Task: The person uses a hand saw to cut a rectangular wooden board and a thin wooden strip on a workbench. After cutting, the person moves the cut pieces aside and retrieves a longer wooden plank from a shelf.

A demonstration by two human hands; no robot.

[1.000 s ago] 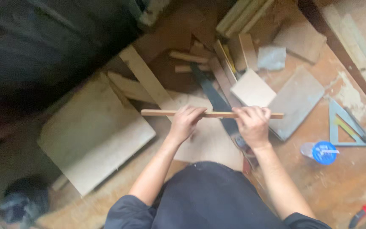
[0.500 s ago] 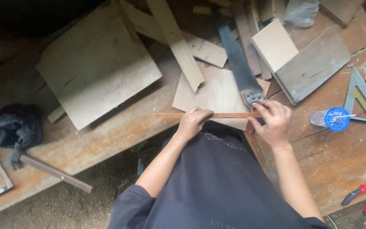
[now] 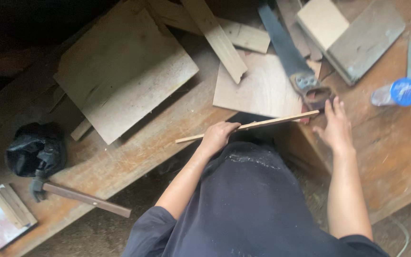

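Released since the earlier frame by the right hand (image 3: pixel 336 126), which is now held open beside its end, the thin pale wooden strip (image 3: pixel 262 123) is gripped only by the clenched left hand (image 3: pixel 217 135) over the near edge of the worn brown wooden workbench (image 3: pixel 134 157); a dark-bladed handsaw (image 3: pixel 286 52) lies just beyond.

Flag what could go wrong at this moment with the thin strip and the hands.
1. Only the left hand grips the thin wooden strip, near its middle; the long, unsupported ends could sag, swing or snap.
2. The open right hand hovers beside the dark-bladed handsaw, close to its handle; a careless reach might brush the teeth.
3. The wooden-handled hammer lies near the workbench edge and might get knocked off.
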